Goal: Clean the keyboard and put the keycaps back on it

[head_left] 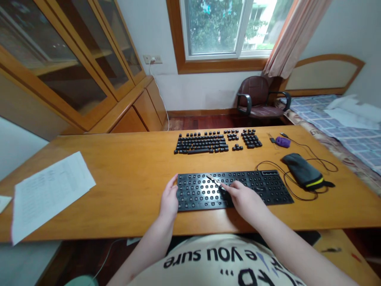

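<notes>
A black keyboard base point(193, 205) with its keycaps off lies on the wooden desk in front of me. My left hand point(169, 200) grips its left end, with the thumb along the edge. My right hand point(241, 196) is closed around a slim brush point(214, 180) with a pale end. That end points to the upper left and lies over the top rows of bare key switches. Whether it touches them I cannot tell. Behind the base, the loose black keycaps point(202, 143) are laid out in keyboard order.
A dark grey pouch point(302, 171) with a yellow stripe and a looped cable point(320, 159) lie on the right. Near them is a small purple item point(282, 142). Printed papers point(53, 194) rest at the left. The desk's front edge is close to my body.
</notes>
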A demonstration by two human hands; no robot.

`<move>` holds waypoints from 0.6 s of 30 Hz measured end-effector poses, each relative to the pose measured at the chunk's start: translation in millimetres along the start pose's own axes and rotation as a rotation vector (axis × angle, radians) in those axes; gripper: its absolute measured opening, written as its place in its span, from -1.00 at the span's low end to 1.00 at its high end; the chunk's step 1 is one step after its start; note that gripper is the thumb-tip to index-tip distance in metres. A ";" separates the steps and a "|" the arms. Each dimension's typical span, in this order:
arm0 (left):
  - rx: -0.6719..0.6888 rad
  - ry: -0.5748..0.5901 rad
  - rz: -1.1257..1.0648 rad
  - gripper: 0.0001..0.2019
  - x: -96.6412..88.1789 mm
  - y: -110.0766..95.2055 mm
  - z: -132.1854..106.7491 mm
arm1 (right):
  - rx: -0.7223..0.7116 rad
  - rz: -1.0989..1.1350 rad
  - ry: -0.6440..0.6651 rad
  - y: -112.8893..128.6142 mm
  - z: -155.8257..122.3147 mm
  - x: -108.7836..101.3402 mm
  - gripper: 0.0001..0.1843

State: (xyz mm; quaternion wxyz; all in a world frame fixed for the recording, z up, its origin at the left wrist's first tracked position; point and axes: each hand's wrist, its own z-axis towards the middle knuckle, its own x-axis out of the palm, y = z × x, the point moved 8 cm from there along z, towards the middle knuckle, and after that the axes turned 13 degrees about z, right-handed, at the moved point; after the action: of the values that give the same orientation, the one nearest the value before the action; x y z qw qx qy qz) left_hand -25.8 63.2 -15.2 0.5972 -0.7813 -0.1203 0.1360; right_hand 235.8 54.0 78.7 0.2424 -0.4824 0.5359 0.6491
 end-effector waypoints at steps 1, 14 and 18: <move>-0.005 0.001 0.000 -0.55 0.1 0.6 -0.1 | 0.066 -0.004 0.003 -10.2 -3.1 3.1 -0.49; -0.032 0.008 0.000 -0.53 2.8 0.9 -2.0 | 0.087 -0.054 -0.134 -35.2 -35.1 -4.8 -0.50; -0.028 0.011 0.017 -0.53 2.2 1.7 -1.6 | 0.401 -0.113 -0.236 -93.6 -60.4 -26.6 -0.57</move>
State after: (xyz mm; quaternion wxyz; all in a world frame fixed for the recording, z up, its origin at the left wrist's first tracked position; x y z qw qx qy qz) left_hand -23.1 62.1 -16.6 0.5855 -0.7914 -0.1124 0.1350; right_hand 346.9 32.1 61.4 0.4301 -0.3747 0.5942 0.5670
